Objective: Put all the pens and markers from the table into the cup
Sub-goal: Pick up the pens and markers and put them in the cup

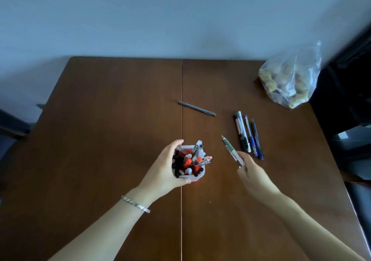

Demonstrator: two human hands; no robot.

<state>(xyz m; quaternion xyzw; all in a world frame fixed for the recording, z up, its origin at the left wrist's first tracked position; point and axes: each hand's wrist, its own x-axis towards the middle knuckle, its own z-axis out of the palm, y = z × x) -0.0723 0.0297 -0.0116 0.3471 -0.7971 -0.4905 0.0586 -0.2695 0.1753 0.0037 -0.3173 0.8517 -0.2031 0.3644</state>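
Head view: my left hand [166,170] grips the cup [197,177], already packed with pens. Right of the cup, my right hand [253,174] pinches a green pen [230,148]. Four markers [248,134] lie beyond, a grey pen [196,108] farther back.

the table [120,120] lies bare left of its seam and along the near edge. right of the seam, a grey pen [196,108], four pens [249,134] in a row and a bag [291,80] take up the far-right part. the cup [189,163] mouth is crowded with pens.
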